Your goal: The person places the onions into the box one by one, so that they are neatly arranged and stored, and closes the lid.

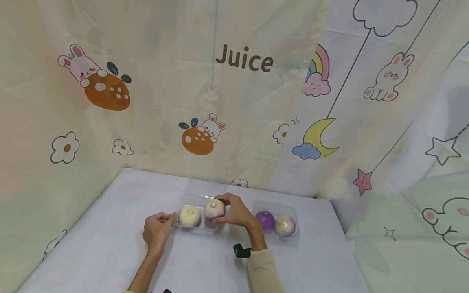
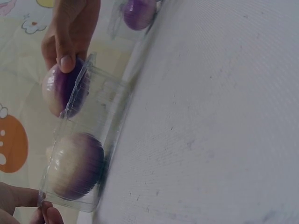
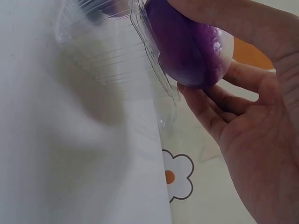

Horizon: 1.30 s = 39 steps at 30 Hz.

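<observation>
A clear plastic box (image 1: 200, 230) with its lid folded back lies mid-table. My left hand (image 1: 156, 230) pinches its left edge between thumb and fingers, as the left wrist view also shows. In the box's left half sits a cream-and-purple, onion-like ball (image 1: 189, 217) with a small nub on top. My right hand (image 1: 238, 212) grips a second onion-like ball (image 1: 213, 209), thumb on the near side, fingers behind. In the right wrist view this ball (image 3: 196, 53) shows its purple underside, at the box rim and partly above it.
To the right stands another clear plastic box (image 1: 276, 205) holding a purple ball (image 1: 265, 220) and a cream-and-purple one (image 1: 285, 226). A printed curtain (image 1: 157, 101) hangs behind the white table (image 1: 205, 264). A black strap piece (image 1: 242, 251) is at the right wrist.
</observation>
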Tool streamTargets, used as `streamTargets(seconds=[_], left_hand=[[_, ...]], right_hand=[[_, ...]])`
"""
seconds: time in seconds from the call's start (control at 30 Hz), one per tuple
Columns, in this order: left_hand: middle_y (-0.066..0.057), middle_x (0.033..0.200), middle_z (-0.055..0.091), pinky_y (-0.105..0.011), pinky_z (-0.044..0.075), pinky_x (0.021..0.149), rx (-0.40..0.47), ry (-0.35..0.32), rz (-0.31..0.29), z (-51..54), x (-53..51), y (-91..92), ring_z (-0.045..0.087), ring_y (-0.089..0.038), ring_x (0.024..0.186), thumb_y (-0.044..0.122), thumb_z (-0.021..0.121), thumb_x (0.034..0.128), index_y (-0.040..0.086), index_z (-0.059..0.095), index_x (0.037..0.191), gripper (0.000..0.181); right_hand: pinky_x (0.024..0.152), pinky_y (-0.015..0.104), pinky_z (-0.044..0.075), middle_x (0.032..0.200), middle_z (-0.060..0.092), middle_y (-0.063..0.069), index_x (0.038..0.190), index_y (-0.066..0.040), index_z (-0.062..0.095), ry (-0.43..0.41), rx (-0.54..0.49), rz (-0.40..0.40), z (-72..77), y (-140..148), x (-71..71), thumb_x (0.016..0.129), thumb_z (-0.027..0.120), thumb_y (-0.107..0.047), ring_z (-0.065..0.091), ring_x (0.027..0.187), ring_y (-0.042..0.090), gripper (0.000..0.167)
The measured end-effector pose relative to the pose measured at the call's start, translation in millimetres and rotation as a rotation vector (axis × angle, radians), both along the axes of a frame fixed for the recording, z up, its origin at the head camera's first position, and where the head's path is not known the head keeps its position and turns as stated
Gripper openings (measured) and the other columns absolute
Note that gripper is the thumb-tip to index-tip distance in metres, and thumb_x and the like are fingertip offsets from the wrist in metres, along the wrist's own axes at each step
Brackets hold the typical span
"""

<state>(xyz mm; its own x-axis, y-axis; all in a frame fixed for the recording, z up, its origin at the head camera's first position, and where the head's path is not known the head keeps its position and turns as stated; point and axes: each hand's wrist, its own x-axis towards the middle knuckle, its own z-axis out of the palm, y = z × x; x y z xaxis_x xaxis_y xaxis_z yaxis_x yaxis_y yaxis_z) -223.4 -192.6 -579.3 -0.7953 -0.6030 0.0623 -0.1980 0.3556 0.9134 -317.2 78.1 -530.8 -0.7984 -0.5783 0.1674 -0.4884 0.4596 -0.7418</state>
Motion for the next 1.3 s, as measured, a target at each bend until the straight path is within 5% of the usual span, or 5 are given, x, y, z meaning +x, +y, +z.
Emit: streamTargets(seconds=[0.7,0.9,1.3], left_hand=[[-0.003,0.068,0.075,-0.032,0.043,0.065,0.001,0.009,-0.005,-0.1,-0.3,0.4,0.063,-0.014,0.058,0.026,0.081,0.0953,0.002,0.081,0.088,0.025],[-0.003,0.068,0.076,-0.032,0.043,0.065,0.003,0.012,-0.003,0.3,-0.2,0.7,0.063,-0.013,0.058,0.026,0.081,0.0953,0.002,0.082,0.088,0.025],[-0.003,0.068,0.076,-0.031,0.044,0.064,0.011,0.012,0.000,-0.8,-1.1,0.1,0.064,-0.012,0.057,0.027,0.081,0.0946,0.003,0.082,0.087,0.025]], right_hand=[[0.107,0.051,0.060,0.131,0.072,0.014,0.141,-0.001,0.068,0.044,0.058,0.030,4.2,-7,3.3,0.074,0.100,-0.019,0.071,0.116,0.030,0.076],[0.103,0.039,0.059,0.131,0.072,0.012,0.142,-0.002,0.069,0.080,0.139,0.027,5.2,-11,4.3,0.076,0.100,-0.024,0.069,0.115,0.027,0.076],[0.115,0.048,0.050,0.128,0.079,0.007,0.140,-0.010,0.073,0.170,0.291,-0.016,5.3,-19,6.2,0.073,0.100,-0.039,0.065,0.123,0.026,0.078]])
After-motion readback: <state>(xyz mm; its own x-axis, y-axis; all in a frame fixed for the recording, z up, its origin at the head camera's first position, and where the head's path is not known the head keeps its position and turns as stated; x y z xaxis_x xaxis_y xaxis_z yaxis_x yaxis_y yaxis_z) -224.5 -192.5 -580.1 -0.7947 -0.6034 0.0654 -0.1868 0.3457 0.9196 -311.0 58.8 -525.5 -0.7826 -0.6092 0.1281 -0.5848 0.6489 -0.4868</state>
